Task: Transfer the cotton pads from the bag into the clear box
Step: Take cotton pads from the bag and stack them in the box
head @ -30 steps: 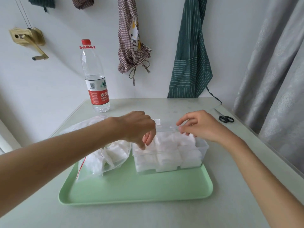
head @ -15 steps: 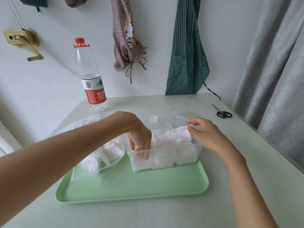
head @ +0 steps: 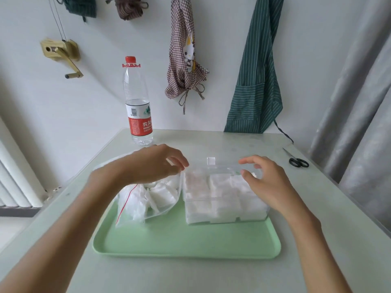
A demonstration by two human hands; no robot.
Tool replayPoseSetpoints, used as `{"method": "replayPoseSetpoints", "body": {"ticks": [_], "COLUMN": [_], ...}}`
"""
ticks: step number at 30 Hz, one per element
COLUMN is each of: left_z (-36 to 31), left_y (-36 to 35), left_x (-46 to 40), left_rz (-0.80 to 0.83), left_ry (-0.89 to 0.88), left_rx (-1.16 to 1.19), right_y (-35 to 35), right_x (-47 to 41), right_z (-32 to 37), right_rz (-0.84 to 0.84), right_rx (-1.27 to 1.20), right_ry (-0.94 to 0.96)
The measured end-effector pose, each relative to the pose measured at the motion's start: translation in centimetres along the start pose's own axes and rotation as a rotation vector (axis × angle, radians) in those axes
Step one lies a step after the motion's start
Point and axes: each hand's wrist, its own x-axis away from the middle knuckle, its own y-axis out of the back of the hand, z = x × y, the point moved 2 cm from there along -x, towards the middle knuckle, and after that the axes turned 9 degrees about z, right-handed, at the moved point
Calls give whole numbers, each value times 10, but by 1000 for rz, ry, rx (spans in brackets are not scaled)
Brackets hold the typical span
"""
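Note:
A clear box (head: 224,208) stands on the right half of a green tray (head: 186,244), packed with white cotton pads (head: 220,182); its clear lid is tipped open at the back. To its left a clear zip bag (head: 148,201) with a red seal strip lies on the tray and leans on the box, with more pads inside. My left hand (head: 154,163) hovers over the bag's mouth, fingers loosely curled with their tips by the bag's upper edge, holding nothing that I can see. My right hand (head: 264,180) is at the box's right end with fingers spread and relaxed.
A water bottle (head: 138,106) with a red label stands at the table's back left. Black scissors (head: 298,161) lie near the right edge. Aprons hang on the wall behind, a grey curtain falls at the right, and a radiator is at the left.
My left hand has come out of the box's left end and moved left over the bag. My right hand has stayed at the box's right end, fingers opening a little.

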Motion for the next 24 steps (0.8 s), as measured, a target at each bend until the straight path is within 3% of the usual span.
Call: {"method": "replayPoseSetpoints", "body": {"ticks": [3, 5, 9, 15, 19, 24], "left_z": [42, 62, 76, 94, 100, 104], "left_y": [-3, -9, -17, -13, -11, -16], "left_x": [38, 53, 57, 47, 51, 50], "left_rz": [-273, -339, -278, -309, -285, -279], "left_ry": [44, 75, 59, 107, 118, 138], "left_rx": [28, 28, 73, 161, 205, 198], "right_y": [-15, -32, -75, -115, -134, -145], "right_x": [8, 11, 10, -9, -22, -19], "right_z": [29, 48, 71, 94, 103, 97], "right_rz": [-1, 0, -20, -160, -81, -40], "right_rx": [15, 45, 211, 551, 763, 708], "right_ry": [161, 241, 330, 362, 322, 268]}}
